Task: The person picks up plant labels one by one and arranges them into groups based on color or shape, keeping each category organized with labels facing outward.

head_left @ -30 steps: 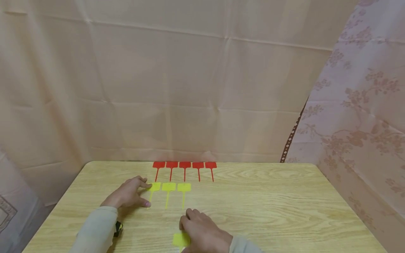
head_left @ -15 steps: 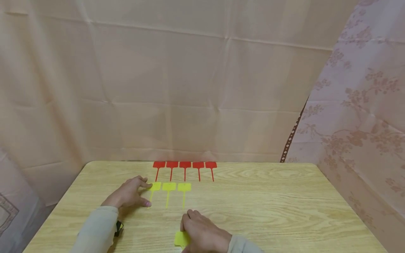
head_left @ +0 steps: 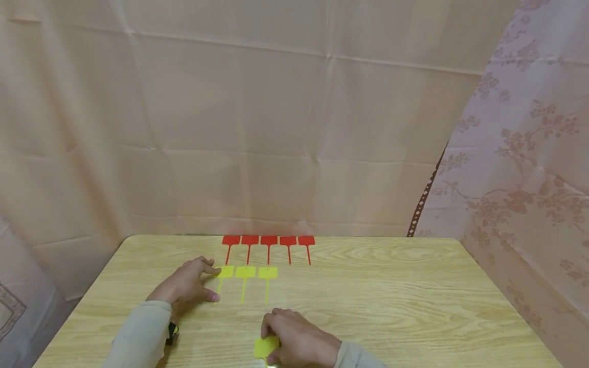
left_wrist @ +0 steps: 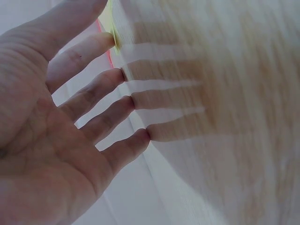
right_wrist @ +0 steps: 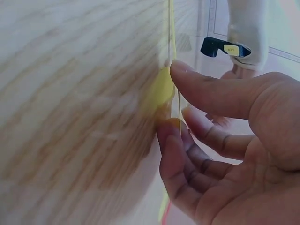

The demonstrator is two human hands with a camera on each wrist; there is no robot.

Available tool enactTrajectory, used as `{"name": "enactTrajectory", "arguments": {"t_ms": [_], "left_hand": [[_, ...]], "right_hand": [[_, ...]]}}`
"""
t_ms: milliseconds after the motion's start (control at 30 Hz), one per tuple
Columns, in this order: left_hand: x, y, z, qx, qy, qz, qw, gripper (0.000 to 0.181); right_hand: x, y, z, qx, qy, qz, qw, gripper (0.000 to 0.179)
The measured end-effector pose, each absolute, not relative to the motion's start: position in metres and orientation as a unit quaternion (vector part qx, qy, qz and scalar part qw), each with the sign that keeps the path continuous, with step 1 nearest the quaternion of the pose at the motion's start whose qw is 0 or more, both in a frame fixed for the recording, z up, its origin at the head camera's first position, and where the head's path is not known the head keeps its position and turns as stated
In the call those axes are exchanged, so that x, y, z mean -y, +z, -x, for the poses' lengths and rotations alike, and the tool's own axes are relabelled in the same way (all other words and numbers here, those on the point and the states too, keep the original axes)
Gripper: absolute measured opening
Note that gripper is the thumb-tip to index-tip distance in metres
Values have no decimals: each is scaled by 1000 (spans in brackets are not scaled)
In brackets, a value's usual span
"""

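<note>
In the head view, my right hand [head_left: 301,337] pinches a yellow plastic tag [head_left: 264,347], flat-headed with a thin stem, near the table's front. The right wrist view shows that tag [right_wrist: 179,112] edge-on between thumb and fingers, close above the table surface. My left hand [head_left: 184,283] rests on the table at the left, its index fingertip touching the leftmost yellow tag [head_left: 225,272] of a row of three. Beside that one lie the middle yellow tag [head_left: 246,272] and the right yellow tag [head_left: 268,272]. Outstretched fingers [left_wrist: 105,119] touch the tabletop in the left wrist view.
Several red tags [head_left: 269,240] lie in a row along the back edge of the wood-grain table [head_left: 391,296]. A beige cloth [head_left: 276,128] hangs directly behind it, and a floral cloth [head_left: 529,194] hangs at the right. A black strap [head_left: 172,333] sits by the left wrist.
My right hand has shifted very slightly, and its thumb now shows on the held yellow tag's right side. The left hand and the rows of tags have stayed put.
</note>
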State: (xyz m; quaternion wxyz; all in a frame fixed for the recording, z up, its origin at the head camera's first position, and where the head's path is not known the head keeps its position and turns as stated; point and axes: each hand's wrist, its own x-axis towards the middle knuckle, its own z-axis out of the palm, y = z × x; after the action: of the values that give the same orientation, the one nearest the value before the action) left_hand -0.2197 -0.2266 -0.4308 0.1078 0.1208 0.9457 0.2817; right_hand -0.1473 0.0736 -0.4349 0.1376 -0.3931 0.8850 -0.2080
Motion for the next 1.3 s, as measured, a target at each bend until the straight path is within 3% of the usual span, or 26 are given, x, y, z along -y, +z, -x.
{"name": "enactTrajectory", "arguments": {"t_ms": [433,667,1300], "left_hand": [[226,-428,217,-946,280,-125,105,72],[226,-428,218,-946,277,-128,104,72],[228,-429,219,-943,285,-133,111,74]], "right_hand": [[-79,-429,152,-876,-201,430,82,28],[-91,-427,164,-879,-222,423,16,32],[-117,-438,240,-915,-288,281,31,37]]}}
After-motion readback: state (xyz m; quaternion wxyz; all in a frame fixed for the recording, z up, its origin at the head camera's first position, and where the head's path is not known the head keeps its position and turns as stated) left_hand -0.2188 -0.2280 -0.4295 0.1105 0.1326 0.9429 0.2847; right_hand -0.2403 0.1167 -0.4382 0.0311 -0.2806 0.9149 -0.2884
